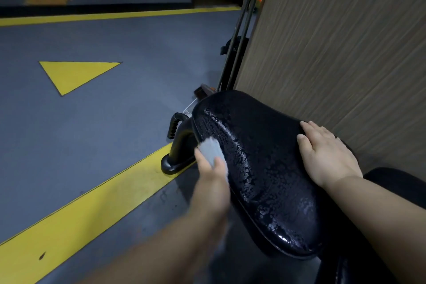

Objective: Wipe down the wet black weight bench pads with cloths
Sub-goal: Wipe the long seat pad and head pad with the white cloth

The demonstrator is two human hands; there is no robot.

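Head view, looking down. The black bench pad [253, 163] fills the centre and lower right of the frame, running from mid-frame down toward the lower edge. Its surface is covered in beaded water that glints along the raised seam.

My left hand [212, 177], lower centre and blurred, grips a pale grey-blue cloth [211, 151]. My thumb lies over the cloth's near end, and the cloth's far end sticks out past my fingers. The cloth meets the pad's left edge, just below the upper rounded corner. How tightly the hidden fingers curl beneath it I cannot tell.

My right hand [327, 154], right of centre, lies flat on the pad's right edge. Its fingers are straight and close together and point toward the upper left; it holds nothing.

A second black pad [396, 182] shows at the lower right, behind my right forearm. A wood-grain panel [334, 41] stands along the upper right, close behind the wet pad. A black frame tube with a ribbed handle [173, 129] curves to the floor left of the pad. The grey floor [92, 127] carries a yellow stripe [80, 219] at lower left and a yellow triangle [73, 75] at centre left.
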